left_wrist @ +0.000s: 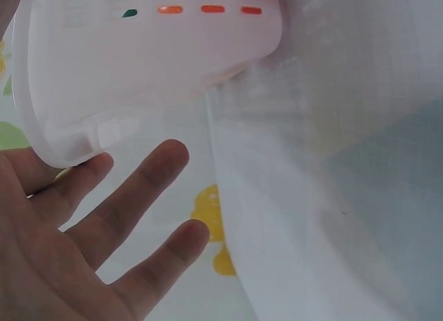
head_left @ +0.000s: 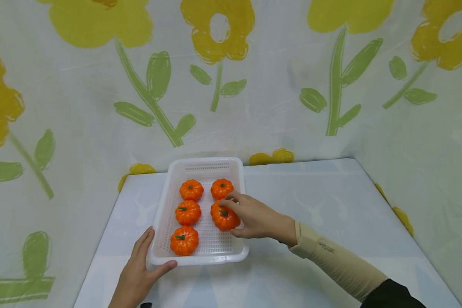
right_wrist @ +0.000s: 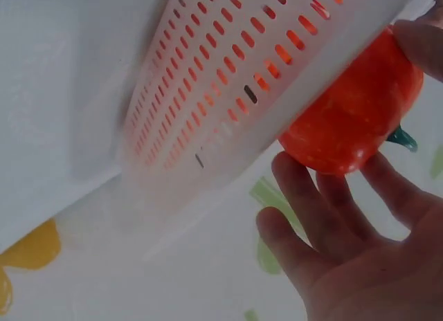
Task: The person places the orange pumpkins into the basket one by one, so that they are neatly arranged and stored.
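In the head view my right hand (head_left: 256, 216) grips an orange toy pumpkin (head_left: 225, 219) with a green stem, over the right side of a white perforated plastic basket (head_left: 200, 260). The right wrist view shows that pumpkin (right_wrist: 353, 106) between thumb and fingers, above the basket's rim. At the basket's near left corner, my left hand (head_left: 138, 267) touches the rim, thumb along the front and straight fingers along the left side. Three pumpkins stand in a column at left, one of them the near pumpkin (head_left: 184, 241). A far right pumpkin (head_left: 221, 188) lies beyond my right fingers.
The basket stands on a pale table (head_left: 312, 188), near its far edge. Behind and to both sides hangs a white cloth (head_left: 262, 107) printed with yellow flowers. Table surface extends right of the basket.
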